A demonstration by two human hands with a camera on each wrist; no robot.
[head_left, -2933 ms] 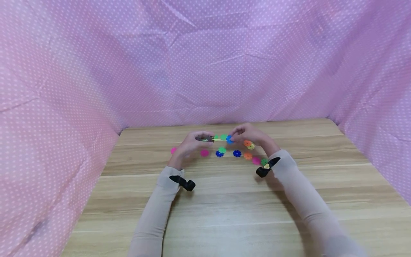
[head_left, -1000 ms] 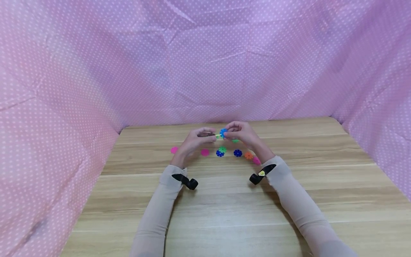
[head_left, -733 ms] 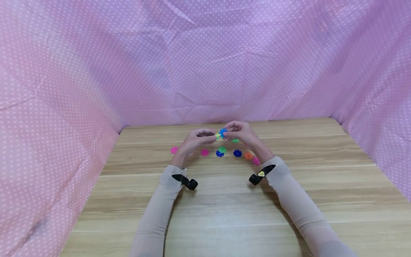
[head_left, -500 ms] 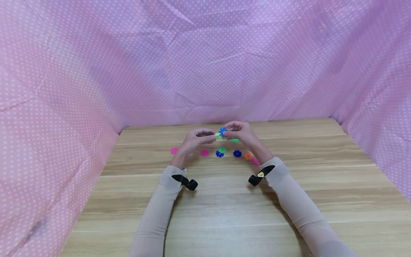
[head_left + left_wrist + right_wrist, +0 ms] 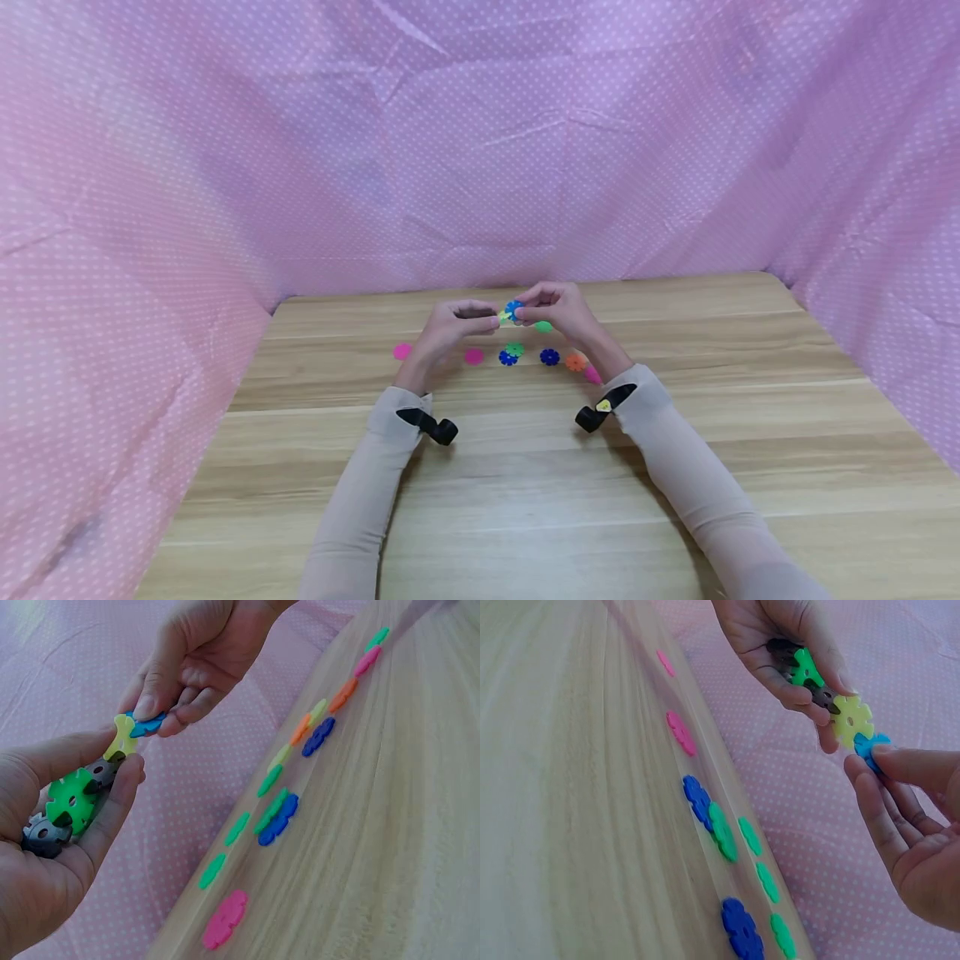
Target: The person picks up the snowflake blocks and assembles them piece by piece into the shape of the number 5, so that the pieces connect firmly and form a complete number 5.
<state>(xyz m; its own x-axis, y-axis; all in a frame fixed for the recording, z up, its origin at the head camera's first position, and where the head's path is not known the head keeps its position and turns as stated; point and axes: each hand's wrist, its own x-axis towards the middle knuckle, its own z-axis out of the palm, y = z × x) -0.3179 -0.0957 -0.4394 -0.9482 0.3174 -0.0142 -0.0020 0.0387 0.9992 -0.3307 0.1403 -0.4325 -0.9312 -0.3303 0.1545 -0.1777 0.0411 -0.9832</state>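
Above the far part of the table, my left hand point(image 5: 441, 335) grips a short chain of slotted plastic snowflake discs. In the left wrist view the chain shows a dark disc point(image 5: 45, 838), a green disc point(image 5: 70, 798), another dark disc point(image 5: 100, 777) and a yellow disc point(image 5: 120, 741) at its free end. My right hand point(image 5: 567, 317) pinches a blue snowflake disc point(image 5: 870, 751) between thumb and fingers. The blue disc meets the edge of the yellow disc point(image 5: 852, 720) at an angle. Whether their slots are fully locked cannot be told. Fingers partly cover the chain.
Loose snowflake discs lie on the wooden table point(image 5: 495, 483) below the hands: pink point(image 5: 474, 357), dark blue point(image 5: 550, 357), orange point(image 5: 575, 362), and a green one point(image 5: 514, 349) overlapping another dark blue one point(image 5: 507, 358). A pink dotted cloth point(image 5: 480, 167) hangs behind the table.
Earlier the right hand held the blue disc farther right, apart from the left hand. It has moved left and up to meet the yellow disc. Over the last second the hands barely shift.
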